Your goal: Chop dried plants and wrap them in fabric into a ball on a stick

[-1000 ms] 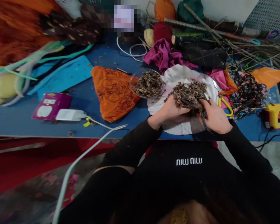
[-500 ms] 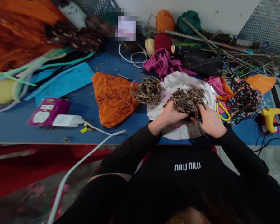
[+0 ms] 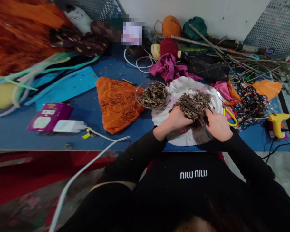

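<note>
A heap of brown, crumbled dried leaves [image 3: 201, 98] lies on a round white cloth [image 3: 181, 85] in front of me. My right hand [image 3: 218, 125] is closed round the dark handles of a pair of scissors [image 3: 204, 124], whose blades point left across the near side of the heap. At that same edge, my left hand [image 3: 177, 120] is closed on some of the dried leaves, its fingertips partly hidden among them. Just left of the cloth, a clear bowl [image 3: 138, 96] holds more of the leaves.
An orange printed cloth [image 3: 117, 106] lies left of the bowl. Yellow-handled scissors [image 3: 232, 120] and a yellow glue gun [image 3: 277, 124] are on the right. Sticks [image 3: 246, 61] and fabric bundles line the back. A purple power socket [image 3: 50, 116] with a white cable sits left.
The view has shifted slightly. The scissors and both hands stay at the near edge of the heap, with only small movement.
</note>
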Demonstrator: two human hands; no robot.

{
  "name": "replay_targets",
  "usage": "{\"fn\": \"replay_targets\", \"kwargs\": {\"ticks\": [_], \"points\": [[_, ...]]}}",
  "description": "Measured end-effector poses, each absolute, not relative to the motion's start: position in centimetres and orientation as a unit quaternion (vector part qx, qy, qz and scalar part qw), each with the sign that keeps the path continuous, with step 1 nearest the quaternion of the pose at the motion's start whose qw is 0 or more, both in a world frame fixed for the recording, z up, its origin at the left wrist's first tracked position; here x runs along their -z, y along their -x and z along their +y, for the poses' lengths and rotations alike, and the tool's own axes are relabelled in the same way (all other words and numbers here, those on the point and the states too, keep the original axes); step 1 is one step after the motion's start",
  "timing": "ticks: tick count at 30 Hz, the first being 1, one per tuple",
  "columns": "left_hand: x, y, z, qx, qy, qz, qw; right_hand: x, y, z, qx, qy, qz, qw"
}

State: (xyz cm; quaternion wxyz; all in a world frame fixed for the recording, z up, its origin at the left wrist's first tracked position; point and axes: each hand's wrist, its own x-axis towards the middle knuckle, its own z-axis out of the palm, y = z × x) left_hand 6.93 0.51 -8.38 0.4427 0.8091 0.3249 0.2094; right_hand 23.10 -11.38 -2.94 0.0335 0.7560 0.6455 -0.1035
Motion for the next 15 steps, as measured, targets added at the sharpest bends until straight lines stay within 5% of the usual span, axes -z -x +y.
{"fn": "replay_targets", "kwargs": {"ticks": [8,15], "points": [[8.4,-6.9,0.8,-0.303,-0.707,0.347,0.537,2.8,-25.0,-12.2,0.123,-0.757,0.638,-0.065],[8.8,-6.9,1.2,-0.362,-0.701,0.306,0.533,1.8,-25.0,-13.5,0.078,-0.743,0.665,-0.009]]}}
